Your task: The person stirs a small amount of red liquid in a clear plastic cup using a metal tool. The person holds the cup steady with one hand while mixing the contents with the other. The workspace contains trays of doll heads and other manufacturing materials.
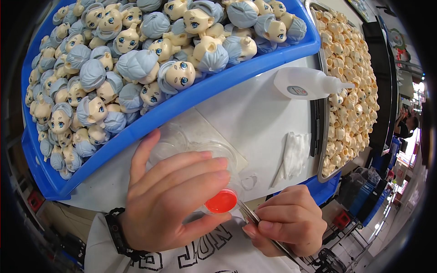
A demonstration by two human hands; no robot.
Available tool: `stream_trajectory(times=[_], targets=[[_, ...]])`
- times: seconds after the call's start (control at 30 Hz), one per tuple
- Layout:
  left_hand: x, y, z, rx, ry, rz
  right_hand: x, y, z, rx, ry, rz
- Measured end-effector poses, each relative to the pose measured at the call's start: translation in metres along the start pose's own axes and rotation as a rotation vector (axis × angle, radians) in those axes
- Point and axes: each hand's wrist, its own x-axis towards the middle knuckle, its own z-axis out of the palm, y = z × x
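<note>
My left hand (168,200), with a black band at the wrist, is closed on a small round clear cup with a red inside (221,201), tilted so its mouth faces up toward me. I cannot tell whether the red is paint or a solid piece. Pinched in my right hand (289,223) is a pair of metal tweezers (251,214), its tips at the cup's right edge. Just beyond my left fingers lie round clear plastic dishes (170,141), partly covered by the hand.
A large blue bin (255,67) heaped with blue-haired doll heads (136,63) takes up the far left. To the right stands a metal tray (324,150) of small cream-coloured parts (350,82). A white squeeze bottle (302,83) and a white cloth (293,157) lie on the table (259,123).
</note>
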Motion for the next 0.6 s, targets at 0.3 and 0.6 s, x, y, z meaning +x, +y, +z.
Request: stream_trajectory(times=[0.3,0.6], targets=[[-0.001,0.0,-0.001,0.002,0.006,-0.012,-0.001,0.0,0.011,-0.122,0.064,-0.099],[0.003,-0.001,0.001,0.002,0.009,0.009,-0.006,0.004,0.023,-0.167,0.23,-0.133]])
